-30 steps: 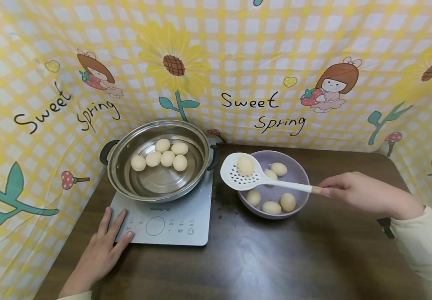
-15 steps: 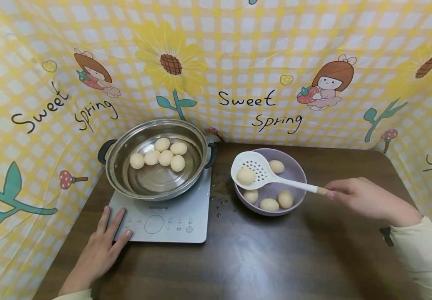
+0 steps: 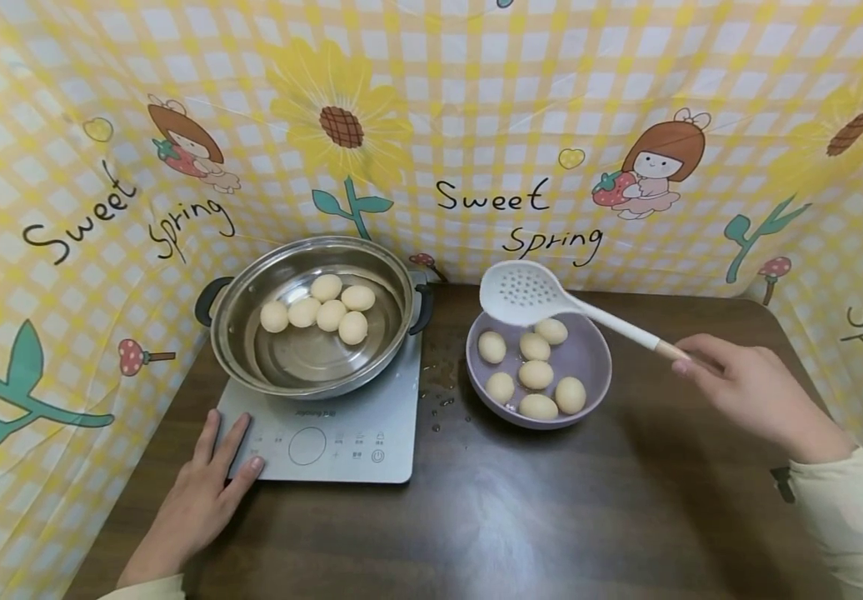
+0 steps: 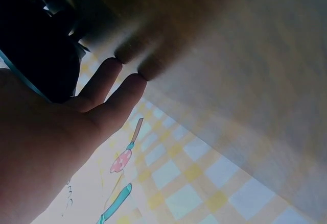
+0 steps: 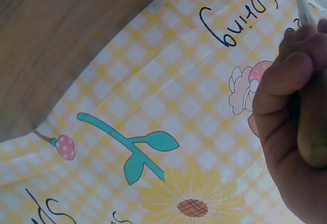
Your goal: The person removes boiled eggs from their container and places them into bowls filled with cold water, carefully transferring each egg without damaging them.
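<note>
My right hand [image 3: 746, 392] grips the wooden handle end of a white slotted spoon [image 3: 523, 292]. The spoon's bowl is bare and held above the far rim of a purple bowl [image 3: 592, 367]. Several pale brown eggs [image 3: 536, 375] lie in that bowl. In the right wrist view, curled fingers [image 5: 281, 86] wrap the handle. My left hand [image 3: 195, 496] rests with spread fingers on the left front corner of a white induction cooker [image 3: 394, 433]. On the cooker stands a steel pot [image 3: 311, 367] with several eggs [image 3: 331, 315] in water.
Water drops [image 3: 442, 403] dot the dark wooden table [image 3: 491, 525] between cooker and bowl. A yellow checked cloth [image 3: 476, 100] hangs behind and at both sides. The pot's black handle [image 3: 422, 308] juts toward the bowl. A small dark object [image 3: 782, 483] lies by my right sleeve.
The egg on the slotted spoon has gone into the purple bowl. My right hand has lifted the emptied spoon up and away toward the back. The left hand stays where it was.
</note>
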`<state>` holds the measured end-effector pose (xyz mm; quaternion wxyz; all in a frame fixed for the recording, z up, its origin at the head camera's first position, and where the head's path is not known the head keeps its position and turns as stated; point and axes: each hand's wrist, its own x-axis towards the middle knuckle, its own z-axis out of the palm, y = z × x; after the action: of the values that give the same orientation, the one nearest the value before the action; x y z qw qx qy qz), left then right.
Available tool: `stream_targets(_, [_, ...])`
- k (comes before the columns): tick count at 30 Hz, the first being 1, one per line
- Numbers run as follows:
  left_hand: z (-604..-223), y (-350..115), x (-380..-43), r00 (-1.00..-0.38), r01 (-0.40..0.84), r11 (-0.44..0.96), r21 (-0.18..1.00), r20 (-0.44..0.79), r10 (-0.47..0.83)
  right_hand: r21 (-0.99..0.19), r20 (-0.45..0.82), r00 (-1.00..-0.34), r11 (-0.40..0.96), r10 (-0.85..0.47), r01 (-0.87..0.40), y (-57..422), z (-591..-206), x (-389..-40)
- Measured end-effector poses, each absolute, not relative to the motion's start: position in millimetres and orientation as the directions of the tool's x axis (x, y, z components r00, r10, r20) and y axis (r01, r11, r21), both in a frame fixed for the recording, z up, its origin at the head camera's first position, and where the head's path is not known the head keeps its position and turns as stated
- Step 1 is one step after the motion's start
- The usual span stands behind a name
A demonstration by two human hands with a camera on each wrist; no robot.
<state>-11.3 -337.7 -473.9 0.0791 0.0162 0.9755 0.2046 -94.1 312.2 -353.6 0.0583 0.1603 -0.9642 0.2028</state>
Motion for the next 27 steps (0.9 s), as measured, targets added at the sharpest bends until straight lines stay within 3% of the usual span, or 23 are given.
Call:
stream_targets(8, [-476,-339,-12,-0.988,-0.004,0.918,0.397,-0.144,0.059,-0.503,0.233,-0.940,0.797,-0.249,-0.336,297,-350,-100])
stream_targets(15, [-474,-339,-11,-0.989,-0.005,0.916,0.402,-0.136,0.054,-0.564,0.242,-0.904,0.707,-0.351,-0.426,244,-339,-111])
stream_targets(20, [-472,-341,-11,-0.991,-0.009,0.915,0.404,-0.127,0.046,-0.517,0.303,-0.855,0.680,-0.422,-0.519,197,-334,-129])
stream_targets(27, [-475,-341,-12,-0.992,0.000,0.911,0.413,-0.116,0.052,-0.365,0.347,-0.800,0.715,-0.490,-0.596,150,-339,-151])
